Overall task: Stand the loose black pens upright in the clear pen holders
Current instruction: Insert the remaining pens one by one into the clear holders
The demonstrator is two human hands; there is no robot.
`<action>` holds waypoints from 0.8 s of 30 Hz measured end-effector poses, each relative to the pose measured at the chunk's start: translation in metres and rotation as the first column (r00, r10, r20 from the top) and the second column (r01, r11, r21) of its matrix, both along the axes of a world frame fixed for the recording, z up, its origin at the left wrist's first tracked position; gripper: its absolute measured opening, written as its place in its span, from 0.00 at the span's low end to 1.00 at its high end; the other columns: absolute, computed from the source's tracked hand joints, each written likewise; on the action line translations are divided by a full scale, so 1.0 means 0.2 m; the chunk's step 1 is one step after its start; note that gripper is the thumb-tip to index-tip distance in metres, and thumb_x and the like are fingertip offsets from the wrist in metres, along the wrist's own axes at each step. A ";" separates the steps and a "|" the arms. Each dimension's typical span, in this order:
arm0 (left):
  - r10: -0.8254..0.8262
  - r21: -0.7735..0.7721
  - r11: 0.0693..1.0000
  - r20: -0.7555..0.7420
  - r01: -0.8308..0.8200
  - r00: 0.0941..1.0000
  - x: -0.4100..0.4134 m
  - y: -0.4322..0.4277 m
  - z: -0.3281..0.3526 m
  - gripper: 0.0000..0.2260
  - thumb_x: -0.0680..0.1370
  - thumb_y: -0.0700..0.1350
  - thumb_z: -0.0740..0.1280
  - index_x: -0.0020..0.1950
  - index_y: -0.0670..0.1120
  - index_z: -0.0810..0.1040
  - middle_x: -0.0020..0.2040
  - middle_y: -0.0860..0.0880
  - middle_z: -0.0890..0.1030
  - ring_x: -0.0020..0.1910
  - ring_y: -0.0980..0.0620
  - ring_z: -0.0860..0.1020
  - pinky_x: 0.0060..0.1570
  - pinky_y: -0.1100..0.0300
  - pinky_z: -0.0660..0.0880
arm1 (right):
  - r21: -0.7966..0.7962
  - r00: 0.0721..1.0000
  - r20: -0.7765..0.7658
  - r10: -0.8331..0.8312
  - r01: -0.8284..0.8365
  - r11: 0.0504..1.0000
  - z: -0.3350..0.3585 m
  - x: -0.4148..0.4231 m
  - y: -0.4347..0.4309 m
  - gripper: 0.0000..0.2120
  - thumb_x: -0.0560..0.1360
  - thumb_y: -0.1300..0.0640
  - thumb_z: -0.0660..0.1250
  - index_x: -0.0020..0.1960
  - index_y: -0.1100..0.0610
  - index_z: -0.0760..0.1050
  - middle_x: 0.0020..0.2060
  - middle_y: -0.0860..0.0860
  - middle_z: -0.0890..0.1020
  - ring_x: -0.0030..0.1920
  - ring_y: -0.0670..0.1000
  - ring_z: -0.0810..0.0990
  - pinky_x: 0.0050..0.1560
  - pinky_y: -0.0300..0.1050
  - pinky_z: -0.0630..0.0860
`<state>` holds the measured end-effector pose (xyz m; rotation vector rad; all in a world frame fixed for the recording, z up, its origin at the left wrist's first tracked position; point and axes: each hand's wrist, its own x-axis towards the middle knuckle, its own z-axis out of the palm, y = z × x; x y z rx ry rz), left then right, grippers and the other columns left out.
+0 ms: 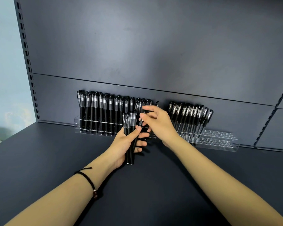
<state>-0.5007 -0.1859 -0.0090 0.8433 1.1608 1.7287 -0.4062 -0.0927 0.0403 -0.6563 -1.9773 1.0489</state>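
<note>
Left hand: the left hand [127,145] has its fingers [141,143] and thumb wrapped round a bundle of loose black pens [129,126], caps up, above the shelf [55,160].
Right hand: the right hand [159,125] pinches a single pen [141,120] between thumb and fingers, just beside the bundle.
Left holder: the left clear holder [77,123] stands against the back panel [153,46], packed with upright pens [104,110].
Right holder: the right clear holder [219,141] has leaning pens [189,118] at its left end.
Wrist: a dark cord bracelet [88,180] sits on the left forearm.

Two pen holders [217,141] side by side against back panel [153,46].
</note>
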 end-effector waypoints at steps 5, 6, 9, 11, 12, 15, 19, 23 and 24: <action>-0.005 -0.007 1.000 -0.010 0.005 1.000 0.00 0.00 0.00 0.15 0.80 0.50 0.65 0.63 0.44 0.75 0.48 0.44 0.86 0.36 0.52 0.83 0.34 0.61 0.79 | -0.031 0.998 -0.041 0.056 -0.057 0.998 0.03 0.05 0.01 0.11 0.76 0.61 0.69 0.55 0.53 0.71 0.43 0.55 0.84 0.40 0.47 0.82 0.36 0.39 0.77; 0.000 -0.010 1.000 0.000 0.000 1.000 0.00 0.00 0.00 0.14 0.80 0.51 0.64 0.62 0.44 0.75 0.48 0.44 0.86 0.36 0.52 0.84 0.34 0.61 0.80 | -0.026 0.997 -0.063 0.050 -0.052 0.998 0.03 0.06 0.01 0.09 0.76 0.62 0.68 0.53 0.53 0.71 0.43 0.56 0.84 0.38 0.48 0.82 0.35 0.39 0.78; 0.027 -0.033 0.999 0.060 -0.025 0.998 -0.01 0.01 0.01 0.12 0.81 0.51 0.63 0.59 0.44 0.77 0.46 0.44 0.86 0.34 0.52 0.83 0.34 0.60 0.81 | -0.014 0.974 -0.217 -0.058 0.057 0.998 0.07 0.08 0.07 0.09 0.77 0.64 0.67 0.47 0.52 0.70 0.42 0.57 0.83 0.34 0.47 0.81 0.31 0.38 0.77; 0.051 -0.052 0.997 0.062 -0.048 0.997 -0.01 0.02 0.01 0.11 0.81 0.51 0.62 0.57 0.46 0.77 0.44 0.45 0.86 0.28 0.54 0.80 0.30 0.60 0.79 | 0.030 0.932 -0.325 -0.162 0.182 0.983 0.12 0.12 0.12 0.10 0.77 0.64 0.67 0.46 0.51 0.70 0.39 0.54 0.81 0.32 0.45 0.80 0.29 0.37 0.76; 0.060 -0.061 0.996 0.042 -0.057 0.997 -0.02 0.02 0.01 0.11 0.81 0.52 0.62 0.58 0.47 0.77 0.41 0.47 0.86 0.25 0.55 0.76 0.28 0.61 0.77 | 0.070 0.910 -0.358 -0.210 0.250 0.966 0.14 0.13 0.15 0.10 0.77 0.63 0.68 0.45 0.50 0.70 0.38 0.53 0.81 0.32 0.45 0.80 0.30 0.39 0.77; 0.079 -0.068 0.994 -0.018 -0.080 0.997 -0.03 0.03 -0.01 0.14 0.81 0.53 0.62 0.61 0.46 0.76 0.30 0.51 0.77 0.22 0.57 0.64 0.23 0.64 0.66 | 0.187 0.872 -0.384 -0.305 0.397 0.899 0.18 0.17 0.22 0.10 0.76 0.61 0.69 0.44 0.48 0.70 0.37 0.50 0.80 0.38 0.50 0.81 0.39 0.51 0.81; 0.079 -0.105 0.991 -0.001 -0.079 0.997 -0.04 0.05 -0.03 0.20 0.81 0.55 0.62 0.67 0.43 0.71 0.27 0.52 0.67 0.23 0.57 0.60 0.22 0.65 0.61 | 0.294 0.897 -0.331 -0.294 0.394 0.871 0.19 0.16 0.24 0.06 0.76 0.60 0.69 0.47 0.55 0.72 0.38 0.44 0.79 0.40 0.46 0.80 0.46 0.53 0.81; 0.091 -0.113 0.990 0.026 -0.087 0.996 -0.05 0.06 -0.05 0.29 0.81 0.55 0.62 0.77 0.46 0.56 0.27 0.53 0.68 0.22 0.57 0.60 0.21 0.65 0.61 | 0.339 0.915 -0.298 -0.272 0.368 0.866 0.18 0.13 0.23 0.06 0.76 0.61 0.69 0.47 0.56 0.72 0.37 0.43 0.79 0.40 0.42 0.80 0.48 0.51 0.80; 0.095 -0.112 0.990 0.028 -0.091 0.995 -0.05 0.06 -0.05 0.30 0.81 0.55 0.62 0.78 0.46 0.55 0.27 0.53 0.68 0.22 0.57 0.60 0.21 0.65 0.61 | 0.334 0.919 -0.291 -0.267 0.359 0.871 0.17 0.12 0.23 0.06 0.76 0.61 0.69 0.47 0.55 0.72 0.37 0.44 0.80 0.40 0.44 0.80 0.47 0.52 0.81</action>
